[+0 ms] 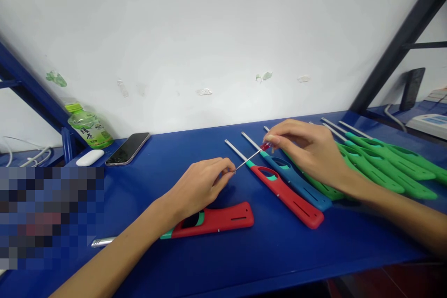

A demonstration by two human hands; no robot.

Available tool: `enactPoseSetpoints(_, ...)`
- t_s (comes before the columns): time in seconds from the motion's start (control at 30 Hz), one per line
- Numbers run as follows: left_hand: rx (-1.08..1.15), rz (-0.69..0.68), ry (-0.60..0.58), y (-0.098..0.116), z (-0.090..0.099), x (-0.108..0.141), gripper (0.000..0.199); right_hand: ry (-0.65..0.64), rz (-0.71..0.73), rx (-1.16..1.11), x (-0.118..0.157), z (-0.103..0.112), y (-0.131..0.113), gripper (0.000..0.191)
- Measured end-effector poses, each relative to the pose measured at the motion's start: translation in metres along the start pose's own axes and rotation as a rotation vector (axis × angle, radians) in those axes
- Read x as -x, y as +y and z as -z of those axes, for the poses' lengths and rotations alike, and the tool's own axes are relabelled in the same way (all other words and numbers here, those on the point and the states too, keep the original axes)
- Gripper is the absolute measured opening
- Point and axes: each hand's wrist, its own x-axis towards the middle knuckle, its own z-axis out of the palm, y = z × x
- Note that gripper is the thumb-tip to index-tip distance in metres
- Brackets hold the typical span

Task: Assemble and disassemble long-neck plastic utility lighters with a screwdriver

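My right hand (305, 146) grips the red handle of a small screwdriver (266, 145), its thin metal shaft slanting down to the left. At the shaft's tip, my left hand (202, 184) pinches with thumb and forefinger; anything tiny between them is too small to make out. Under my left hand and forearm lies a red lighter (228, 219) with a metal tube. A second red lighter (286, 195) lies beyond the screwdriver, beside a blue lighter (296, 179). Several green lighters (391, 163) lie under and to the right of my right hand.
On the blue table (279, 260), a phone (128, 149), a white case (90, 158) and a green bottle (91, 125) stand or lie at the back left. A white wall rises behind; dark metal posts flank both sides. At the far right is a white device (431, 123).
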Motion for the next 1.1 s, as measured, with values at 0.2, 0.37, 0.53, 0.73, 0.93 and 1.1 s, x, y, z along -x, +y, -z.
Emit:
enactPoseSetpoints(0.2,-0.002,-0.009,0.008,-0.002,-0.002,0.0,0.018,-0.005,0.005,0.001,0.001,0.0,0.0,0.018)
enactPoseSetpoints(0.37,-0.005,-0.011,0.006,0.0,-0.002,0.0,0.017,-0.002,0.013,0.001,0.001,0.001,0.0,0.015)
enactPoseSetpoints(0.53,-0.014,0.002,0.003,0.002,-0.001,0.0,0.017,0.005,0.021,-0.044,0.002,0.0,-0.001,0.01)
enactPoseSetpoints(0.73,-0.018,-0.023,0.003,0.003,0.001,0.001,0.017,0.048,0.012,-0.253,0.004,-0.008,-0.009,0.026)
enactPoseSetpoints(0.93,0.085,-0.08,0.021,0.013,-0.001,0.002,0.009,0.058,-0.004,-0.318,0.004,-0.007,-0.017,0.009)
enactPoseSetpoints(1.1,0.193,-0.06,0.053,0.024,-0.002,0.003,0.01,0.128,0.104,-0.348,0.01,-0.007,-0.023,0.022)
